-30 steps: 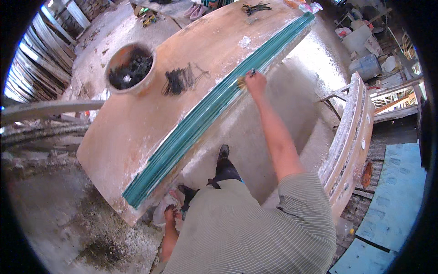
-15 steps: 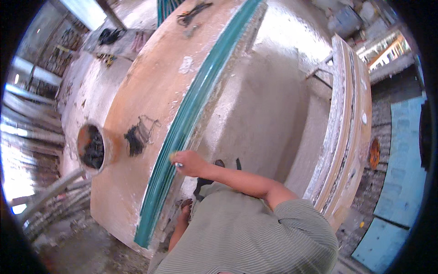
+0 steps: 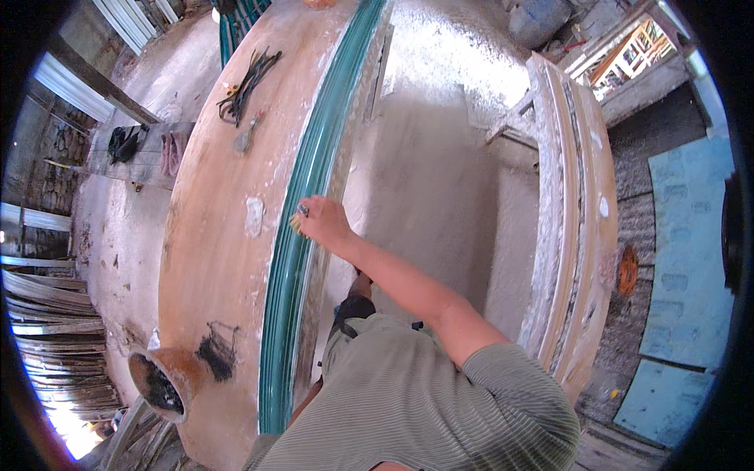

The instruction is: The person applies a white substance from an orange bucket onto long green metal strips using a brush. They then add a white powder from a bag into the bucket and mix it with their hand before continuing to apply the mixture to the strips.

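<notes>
A long glossy green ribbed mould strip runs along the right edge of a broad tan board. On its middle stretch lies my right hand, closed around a small yellowish bristly tool, which looks like a brush and touches the ribs. Much of that tool is hidden in my fingers. Of my left arm, only a sliver of skin shows between my shirt and the strip; the left hand itself is out of sight. White residue sticks to the board left of my right hand.
On the board lie dark straps, a flat brush-like tool and a dark tangle of fibre. A dirty bucket is at the board's left edge. Another long whitish mould stands to the right, beyond the floor gap.
My right hand has slid farther along the green strip, away from me, still holding the yellowish tool. The view has shifted, and my left hand has gone out of sight.
</notes>
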`<control>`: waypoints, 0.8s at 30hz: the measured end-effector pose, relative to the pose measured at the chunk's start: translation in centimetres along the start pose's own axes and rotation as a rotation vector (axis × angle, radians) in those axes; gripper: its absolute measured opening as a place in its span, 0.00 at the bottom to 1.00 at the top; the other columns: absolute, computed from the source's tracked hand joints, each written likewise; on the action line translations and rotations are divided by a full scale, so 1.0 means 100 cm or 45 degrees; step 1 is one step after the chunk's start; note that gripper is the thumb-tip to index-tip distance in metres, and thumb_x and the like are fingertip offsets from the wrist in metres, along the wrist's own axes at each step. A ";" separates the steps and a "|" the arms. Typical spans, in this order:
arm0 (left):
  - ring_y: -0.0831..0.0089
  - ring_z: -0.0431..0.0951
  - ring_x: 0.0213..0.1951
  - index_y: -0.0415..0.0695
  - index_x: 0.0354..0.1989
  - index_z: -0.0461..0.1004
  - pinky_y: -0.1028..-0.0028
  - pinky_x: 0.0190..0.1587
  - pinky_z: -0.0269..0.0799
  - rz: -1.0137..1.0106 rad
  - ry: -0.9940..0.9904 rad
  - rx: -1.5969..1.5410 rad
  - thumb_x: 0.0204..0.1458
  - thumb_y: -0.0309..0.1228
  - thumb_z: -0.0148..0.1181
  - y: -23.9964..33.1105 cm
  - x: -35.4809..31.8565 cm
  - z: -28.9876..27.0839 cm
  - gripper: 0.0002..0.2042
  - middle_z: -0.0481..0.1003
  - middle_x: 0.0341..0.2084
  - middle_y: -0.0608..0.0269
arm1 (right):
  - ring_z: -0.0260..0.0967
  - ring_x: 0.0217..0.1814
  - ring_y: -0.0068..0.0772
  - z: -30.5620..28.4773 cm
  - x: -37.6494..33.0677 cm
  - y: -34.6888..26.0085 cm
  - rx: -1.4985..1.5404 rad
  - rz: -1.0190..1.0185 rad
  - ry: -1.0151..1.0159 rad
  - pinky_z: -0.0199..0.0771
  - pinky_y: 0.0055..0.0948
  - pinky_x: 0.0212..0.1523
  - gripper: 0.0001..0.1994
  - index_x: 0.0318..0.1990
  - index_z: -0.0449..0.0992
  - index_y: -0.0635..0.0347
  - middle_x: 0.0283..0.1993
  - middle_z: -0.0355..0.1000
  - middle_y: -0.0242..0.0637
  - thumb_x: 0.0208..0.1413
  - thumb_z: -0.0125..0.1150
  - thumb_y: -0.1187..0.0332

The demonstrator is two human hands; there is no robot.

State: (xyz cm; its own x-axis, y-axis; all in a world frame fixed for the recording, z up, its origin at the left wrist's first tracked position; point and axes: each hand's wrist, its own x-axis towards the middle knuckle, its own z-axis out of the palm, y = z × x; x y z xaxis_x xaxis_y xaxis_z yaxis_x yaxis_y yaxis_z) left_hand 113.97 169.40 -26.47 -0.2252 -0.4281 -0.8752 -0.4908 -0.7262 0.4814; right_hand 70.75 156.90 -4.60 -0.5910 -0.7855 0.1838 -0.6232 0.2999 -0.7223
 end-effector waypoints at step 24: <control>0.68 0.77 0.40 0.47 0.55 0.72 0.69 0.37 0.72 -0.023 0.246 -0.269 0.59 0.37 0.53 0.280 0.099 0.261 0.17 0.78 0.43 0.62 | 0.76 0.37 0.50 -0.152 0.603 0.339 -0.660 -0.163 0.343 0.75 0.48 0.41 0.08 0.38 0.79 0.53 0.33 0.75 0.45 0.50 0.60 0.67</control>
State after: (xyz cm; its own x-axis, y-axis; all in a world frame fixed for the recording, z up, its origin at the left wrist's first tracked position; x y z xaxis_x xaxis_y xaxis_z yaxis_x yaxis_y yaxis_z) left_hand 76.02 158.91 -22.90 -0.0435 -0.4941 -0.8683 -0.3021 -0.8219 0.4829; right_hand 6.14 127.92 -7.89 -0.5619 -0.6880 0.4593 -0.8265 0.4904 -0.2765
